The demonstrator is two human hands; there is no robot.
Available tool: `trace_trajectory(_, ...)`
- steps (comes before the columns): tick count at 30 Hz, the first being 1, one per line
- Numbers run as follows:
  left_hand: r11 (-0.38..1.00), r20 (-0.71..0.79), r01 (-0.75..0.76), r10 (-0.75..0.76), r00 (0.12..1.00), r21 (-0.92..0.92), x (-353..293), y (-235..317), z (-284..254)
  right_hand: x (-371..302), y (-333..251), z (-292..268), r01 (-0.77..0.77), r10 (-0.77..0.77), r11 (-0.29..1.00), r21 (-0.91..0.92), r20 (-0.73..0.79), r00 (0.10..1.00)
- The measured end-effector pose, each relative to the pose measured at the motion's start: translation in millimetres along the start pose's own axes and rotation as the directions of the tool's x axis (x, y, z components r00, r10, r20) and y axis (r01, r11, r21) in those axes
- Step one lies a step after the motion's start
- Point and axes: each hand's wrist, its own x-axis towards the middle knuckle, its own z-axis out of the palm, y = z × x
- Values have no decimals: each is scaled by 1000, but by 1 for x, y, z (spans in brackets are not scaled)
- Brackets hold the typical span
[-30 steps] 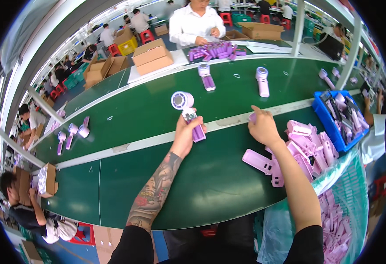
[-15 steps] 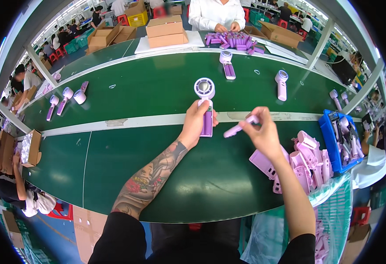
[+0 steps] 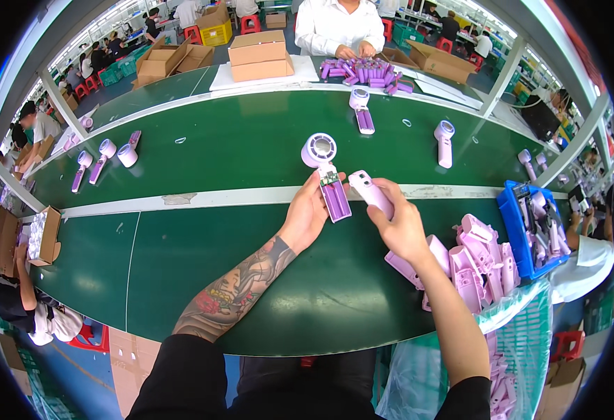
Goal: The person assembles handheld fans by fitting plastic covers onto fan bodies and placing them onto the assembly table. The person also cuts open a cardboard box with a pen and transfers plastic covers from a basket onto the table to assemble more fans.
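Observation:
My left hand grips a lilac handheld fan by its handle, round head pointing away from me. The handle is open on its upper face, where a small green circuit board and purple cells show. Just to its right, my right hand has its fingers closed round a pale pink handle cover, outer face up with small holes near the far end. The cover is close to the open handle but apart from it. Beyond my right wrist lies a heap of pink handle shells.
A blue bin of fan parts stands at the right. Behind a pale strip, several fans, including one open fan, lie on the green surface. Across it, a person in white handles purple cells. A lined green basket stands near right.
My right hand has turned the cover from edge-on to outer face up and brought it nearer the fan. My left hand has tilted the fan, its handle end swinging right.

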Motion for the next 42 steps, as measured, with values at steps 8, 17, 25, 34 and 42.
trace_trajectory(8,997,126,53,-60,990,60,-6,-9,14,-1,-10,21,48,-46,990,132,-22,999)
trace_trajectory(17,924,204,-128,55,977,362,-9,-7,17,0,-3,43,324,-348,936,-138,-232,908)
trace_trajectory(25,836,277,-258,134,951,484,-12,-16,13,2,1,37,-171,178,789,591,48,983)
trace_trajectory(34,666,406,-323,32,913,673,2,-19,-3,6,-1,19,-130,90,978,166,224,970)
trace_trajectory(42,791,388,-293,77,919,538,1,-25,11,2,14,27,-99,7,691,716,130,992)
